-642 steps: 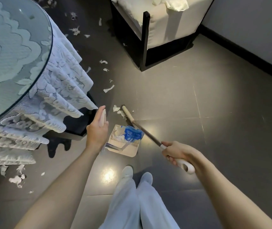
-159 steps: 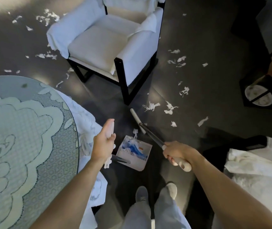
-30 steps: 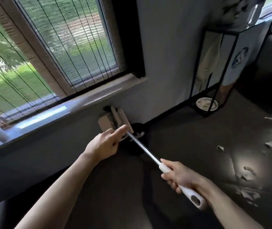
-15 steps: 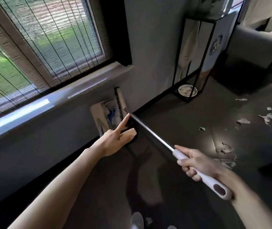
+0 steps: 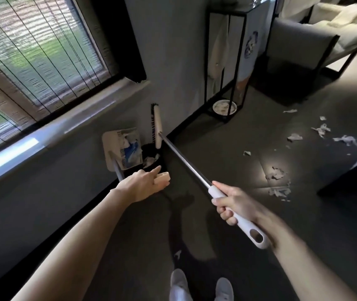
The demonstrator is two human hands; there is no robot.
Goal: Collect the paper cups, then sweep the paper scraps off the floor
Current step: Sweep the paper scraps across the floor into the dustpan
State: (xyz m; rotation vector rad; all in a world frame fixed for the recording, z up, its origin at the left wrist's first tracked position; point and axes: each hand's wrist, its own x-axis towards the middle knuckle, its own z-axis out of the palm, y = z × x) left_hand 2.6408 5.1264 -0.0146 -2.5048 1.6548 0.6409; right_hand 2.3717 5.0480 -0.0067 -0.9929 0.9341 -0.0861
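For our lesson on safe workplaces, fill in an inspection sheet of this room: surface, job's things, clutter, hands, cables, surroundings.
Surface: dark grey tiled floor.
Job's things: beige dustpan holding blue and white waste, tilted up at a dark bin; beige broom with metal shaft, head raised by the wall.
Clutter: white paper scraps scattered at right.
Hands: left hand holds the dustpan handle; right hand grips the broom's white handle.
Cables: nothing seen.
Surroundings: window with blinds, black metal-frame stand, grey armchair.

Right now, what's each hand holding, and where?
Right hand grips the metal-shafted broom by its white handle; left hand holds the cream dustpan by its handle end.
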